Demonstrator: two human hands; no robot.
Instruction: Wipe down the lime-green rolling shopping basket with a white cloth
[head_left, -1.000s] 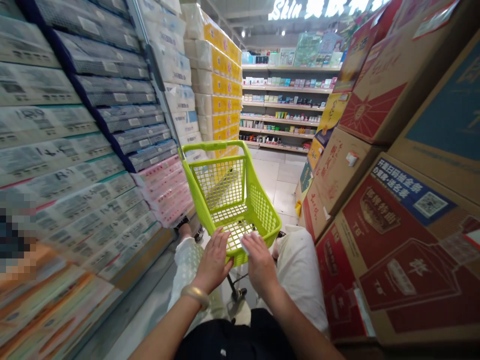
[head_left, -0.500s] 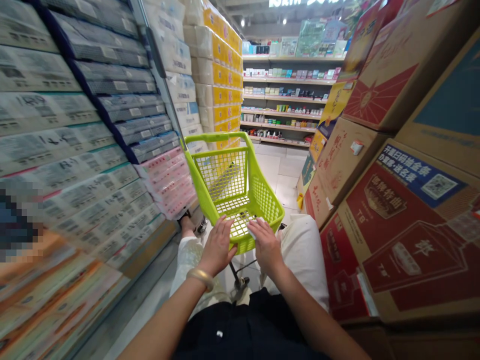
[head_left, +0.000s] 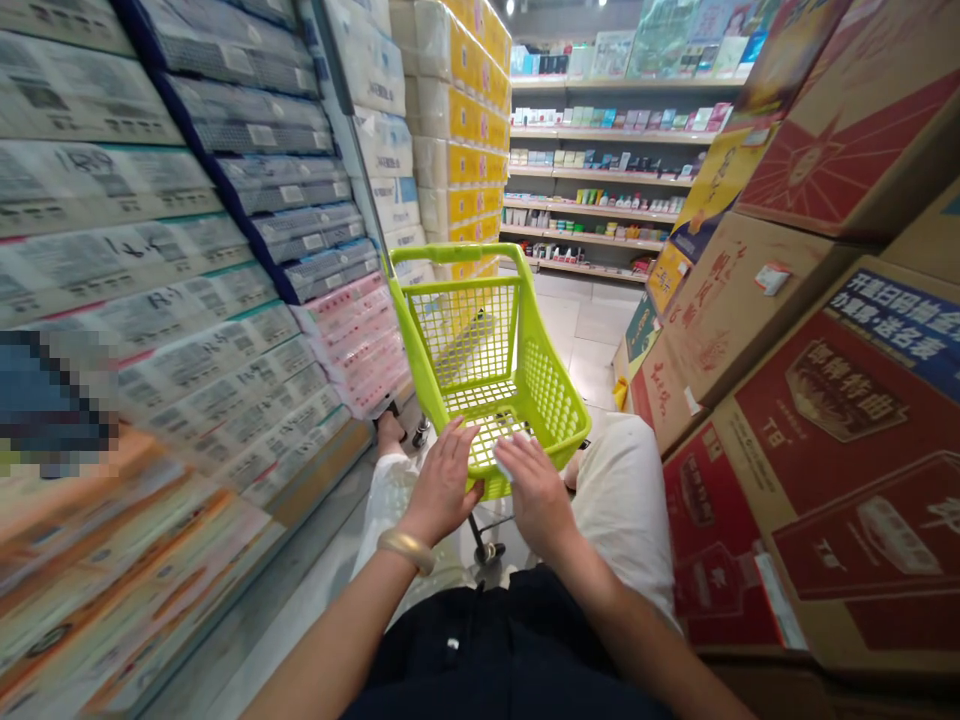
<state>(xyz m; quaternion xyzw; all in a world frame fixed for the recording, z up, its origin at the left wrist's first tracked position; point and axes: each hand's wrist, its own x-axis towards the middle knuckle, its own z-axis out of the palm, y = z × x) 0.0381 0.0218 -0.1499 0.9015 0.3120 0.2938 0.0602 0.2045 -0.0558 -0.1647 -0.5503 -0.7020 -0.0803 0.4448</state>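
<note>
A lime-green plastic shopping cart with a grid-pattern basket stands right in front of my legs. My left hand, with a gold-coloured bangle on the wrist, grips the near rim. Its fingers reach over the edge and its thumb lies on the near side. My right hand curls over the same rim a little to the right, thumb hidden. Something small and white shows by its fingertips; I cannot tell what it is. The visible part of the basket holds no goods. A caster wheel shows below the rim.
Stacked wrapped packs line the left side, with yellow-and-white packs farther along. Cartons are piled close on the right. Tiled floor leads to stocked shelves. A grey pole rises at the cart's left.
The cart and both hands appear slightly farther right in the view, and the shelves sit higher in it. Both hands stay at the cart's near rim.
</note>
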